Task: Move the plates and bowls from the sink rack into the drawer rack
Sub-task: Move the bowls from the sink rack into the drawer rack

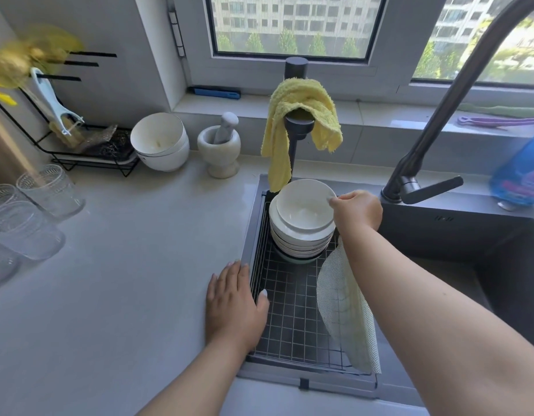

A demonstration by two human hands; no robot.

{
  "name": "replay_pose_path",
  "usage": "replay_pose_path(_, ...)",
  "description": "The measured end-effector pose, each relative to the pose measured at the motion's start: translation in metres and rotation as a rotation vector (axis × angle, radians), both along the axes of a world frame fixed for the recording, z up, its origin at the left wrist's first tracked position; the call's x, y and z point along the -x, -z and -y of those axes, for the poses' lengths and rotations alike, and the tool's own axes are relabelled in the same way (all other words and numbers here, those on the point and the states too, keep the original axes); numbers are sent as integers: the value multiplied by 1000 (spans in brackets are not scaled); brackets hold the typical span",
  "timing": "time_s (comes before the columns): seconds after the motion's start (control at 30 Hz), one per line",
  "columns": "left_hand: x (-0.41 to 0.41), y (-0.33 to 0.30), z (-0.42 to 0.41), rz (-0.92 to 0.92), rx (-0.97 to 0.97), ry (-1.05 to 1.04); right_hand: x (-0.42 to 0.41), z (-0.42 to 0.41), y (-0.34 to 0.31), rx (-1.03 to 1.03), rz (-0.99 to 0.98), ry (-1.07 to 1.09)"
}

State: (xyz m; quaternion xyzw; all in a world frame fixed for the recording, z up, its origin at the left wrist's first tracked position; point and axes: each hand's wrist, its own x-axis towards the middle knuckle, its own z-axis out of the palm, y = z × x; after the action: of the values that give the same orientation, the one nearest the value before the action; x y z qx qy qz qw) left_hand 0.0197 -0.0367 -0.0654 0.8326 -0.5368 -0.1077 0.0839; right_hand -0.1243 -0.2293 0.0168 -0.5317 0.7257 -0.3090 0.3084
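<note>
Beside a sunlit window, pale countertop point(133, 265) under flat left hand point(234, 301); right hand point(357, 210) pinching top bowl point(304, 205).

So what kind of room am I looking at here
Most likely a home kitchen, at the sink. A dark faucet arches over a black sink, stacked white bowls sit on a wire rack, and a mortar and pestle stands on the counter.

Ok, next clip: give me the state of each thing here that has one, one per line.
Top bowl: tilted on the stack, rim pinched by right hand.
Bowl stack: upright, in the sink rack.
Left hand: flat on the counter edge, holding nothing.
Yellow cloth: draped over a black post.
Mesh cloth: hanging over the rack's right edge.
Glasses: on the counter; orientation unclear.
</note>
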Motion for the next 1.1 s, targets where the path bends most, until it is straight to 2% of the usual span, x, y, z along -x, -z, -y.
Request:
replay_pose_path(0.23, -1, -2, -3, -54, 35, -2, 29, -24, -29, 99, 126, 73)
replay_pose_path(0.33, -7, -4, -2, -189, 93, 2, 43, -46, -32, 106, 153, 93)
replay_pose_path(0.5, 5, -37, -8, -909, 375, -287, 55, -89, -27, 93, 182, 32)
replay_pose_path(0.57, 24, -52, -21, -1167, 398, -309, 56, -108, -25, 68, 179, -15)
replay_pose_path(0.67, 50, -71, -43, -1510, 322, -313, 55, -134, -22, 15, 183, -75)
replay_pose_path(0.8, 67, -76, -74, -1547, 418, -397, 55, -167, -20, -16, 223, -162)
replay_pose_path(0.9, 69, -76, -102, -1531, 504, -489, 56, -194, -16, -85, 344, -226)
replay_pose_path(1.1, 91, -73, -161, -1494, 556, -613, 70, -250, -15, -485, 627, -467)
